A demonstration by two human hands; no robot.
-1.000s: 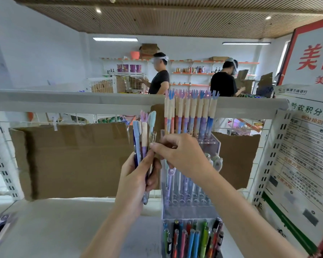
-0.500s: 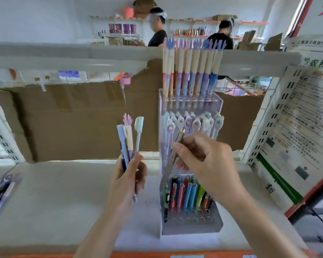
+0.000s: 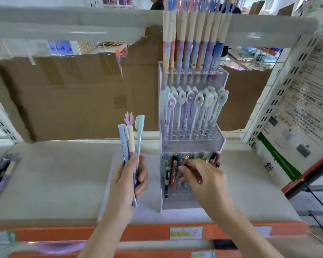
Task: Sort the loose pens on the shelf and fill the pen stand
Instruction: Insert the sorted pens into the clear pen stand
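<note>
Left hand (image 3: 128, 180) up in front of the shelf (image 3: 54, 175), fingers wrapped round a bunch of loose pens (image 3: 131, 138) held upright. Three tops show above the fist: a pale blue one, a cream one with a purple antler cap, and a mint one on the right. A silvery tip pokes out below the palm. Exactly how many pens are in the grip is hard to say, since the fist covers their lower halves.

Right hand (image 3: 203, 180) is down at the lowest tier of the clear acrylic pen stand (image 3: 192, 144), fingers bent and reaching in among the dark and coloured pens (image 3: 172, 170) there. The fingertips seem to be pinching a slim metallic pen (image 3: 184, 162), though the blur and the hand's own back hide the contact, so I cannot tell for sure that it is held.

The stand sits on the shelf just right of the left hand. Its middle tier carries pastel pens with oval charm tops (image 3: 192, 107), its top tier tall cream-and-blue pens (image 3: 192, 38) whose caps are cut off by the upper edge. Several front holes in the lowest tier look unfilled, though the hand covers most of that row.

Brown cardboard (image 3: 67, 97) lines the back of the shelf. At far left a dark packet (image 3: 0, 174) lies half out of view. A printed notice (image 3: 304, 112) leans at right, too smeared to read. An orange shelf edge (image 3: 147, 232) with a small label runs along the front.
</note>
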